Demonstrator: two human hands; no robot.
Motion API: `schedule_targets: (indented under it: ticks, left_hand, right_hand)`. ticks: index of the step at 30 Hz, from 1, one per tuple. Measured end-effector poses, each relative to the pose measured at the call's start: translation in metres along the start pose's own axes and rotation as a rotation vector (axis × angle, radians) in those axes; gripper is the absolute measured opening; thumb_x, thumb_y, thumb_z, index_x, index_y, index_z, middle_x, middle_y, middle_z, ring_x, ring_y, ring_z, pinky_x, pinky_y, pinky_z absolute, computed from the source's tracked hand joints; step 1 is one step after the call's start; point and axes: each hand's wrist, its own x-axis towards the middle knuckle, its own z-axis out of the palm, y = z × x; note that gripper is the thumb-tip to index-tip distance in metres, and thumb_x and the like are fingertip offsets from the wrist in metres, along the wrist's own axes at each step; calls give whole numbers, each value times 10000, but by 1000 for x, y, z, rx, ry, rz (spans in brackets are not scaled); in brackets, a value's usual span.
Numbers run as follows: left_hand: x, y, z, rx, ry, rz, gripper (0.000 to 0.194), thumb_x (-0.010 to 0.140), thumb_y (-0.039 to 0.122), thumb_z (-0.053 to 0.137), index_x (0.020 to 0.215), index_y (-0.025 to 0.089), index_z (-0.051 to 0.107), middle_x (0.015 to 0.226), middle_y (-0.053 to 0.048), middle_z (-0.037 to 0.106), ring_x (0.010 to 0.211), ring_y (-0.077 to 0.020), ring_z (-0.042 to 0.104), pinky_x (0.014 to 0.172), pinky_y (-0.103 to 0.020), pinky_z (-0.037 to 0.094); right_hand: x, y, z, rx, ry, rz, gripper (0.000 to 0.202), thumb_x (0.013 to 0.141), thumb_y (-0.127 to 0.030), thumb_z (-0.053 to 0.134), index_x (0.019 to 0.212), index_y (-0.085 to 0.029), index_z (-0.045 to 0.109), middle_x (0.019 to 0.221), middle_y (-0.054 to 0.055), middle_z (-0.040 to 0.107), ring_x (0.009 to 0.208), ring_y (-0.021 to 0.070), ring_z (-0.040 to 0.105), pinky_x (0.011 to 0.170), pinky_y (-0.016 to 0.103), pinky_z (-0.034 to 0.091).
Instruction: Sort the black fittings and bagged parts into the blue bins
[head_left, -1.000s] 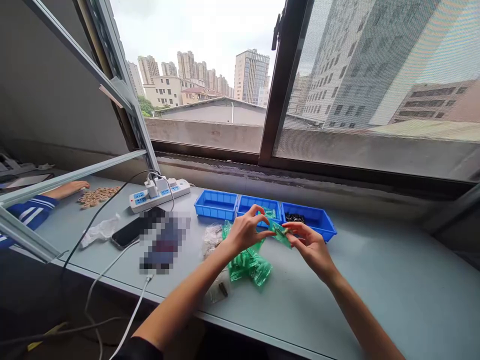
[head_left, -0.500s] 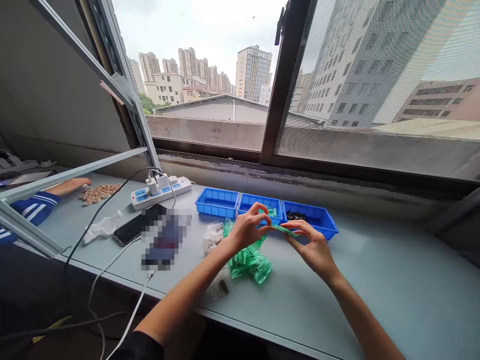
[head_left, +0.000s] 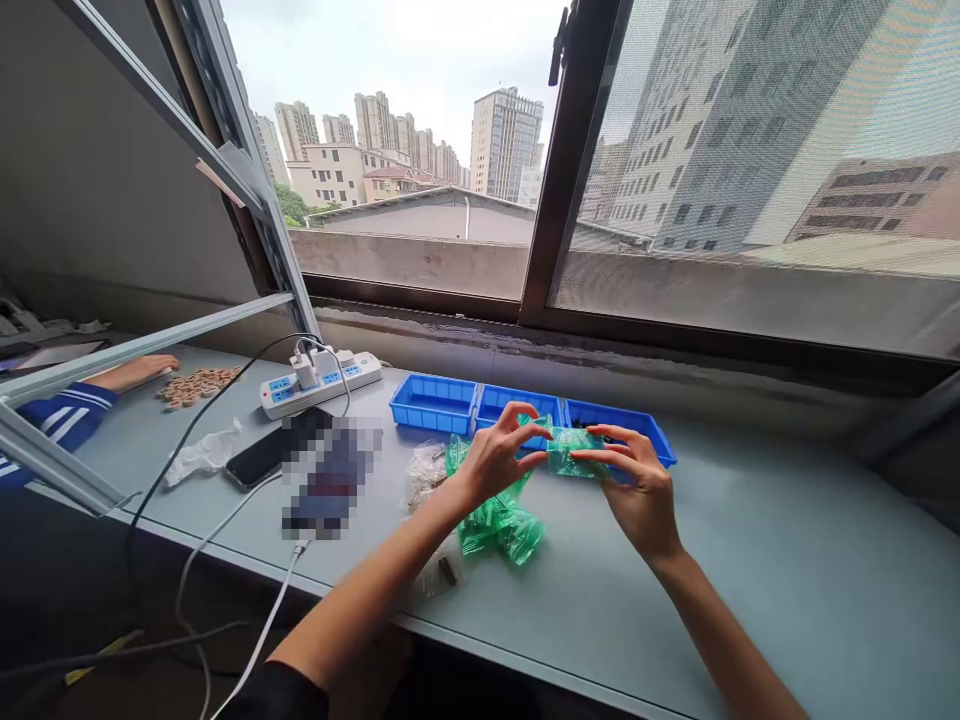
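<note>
Soft daylight enters by the window (head_left: 551, 230), the left wall (head_left: 97, 170) is rather dim, and the screen (head_left: 885, 60) (at upper right) shows rippled moiré.

Grey table (head_left: 757, 570) under green packets (head_left: 499, 528), blue bins (head_left: 432, 417)

Crumpled white sheet (head_left: 202, 453) beside dark phone (head_left: 255, 456); power strip (head_left: 322, 386) behind, below window (head_left: 559, 200).
</note>
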Motion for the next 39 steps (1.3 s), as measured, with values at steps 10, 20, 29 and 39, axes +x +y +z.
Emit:
schedule_targets:
  ticks: [10, 20, 29, 39]
  left_hand:
    - [0, 0, 3, 10, -12, 14, 306, 826, 370, 568, 1085, 221, 499, 1084, -50, 489, 676, -89, 563, 514, -199, 478]
    - [0, 1, 1, 27, -11, 54, 267, 860, 395, 506, 1065, 232, 558, 1087, -53, 488, 710, -95, 558, 523, -197, 482]
    - [0, 4, 1, 11, -16, 37, 200, 894, 320, 447, 979, 211, 591, 1070, -50, 505, 689, -81, 566, 507, -186, 458]
    - [4, 8, 4, -216, 74, -113, 377, 895, 446, 405, 752, 146, 582, 1047, -62, 523, 536, -29, 466, 483, -193, 421]
  right_hand:
    - [1, -4, -1, -71, 16, -71, 303, 867, -335, 505, 660, -324, 727, 1075, 48, 562, 998, 236, 560, 703, 393, 569]
    - [0, -3, -1, -67, 62, -21, 178, 818, -257, 553, 734, -272, 709, 1034, 56, 608, 727, 176, 617, 621, 348, 548]
    - [3, -12, 1, -36, 65, 159, 203, 804, -405, 555, 849, -240, 664, 910, 58, 629, 569, 133, 569, 469, 278, 501]
    - [3, -12, 6, 155, 32, 497, 359, 687, -552, 630, 752, -200, 653, 469, -33, 502, 402, 130, 492, 414, 267, 419]
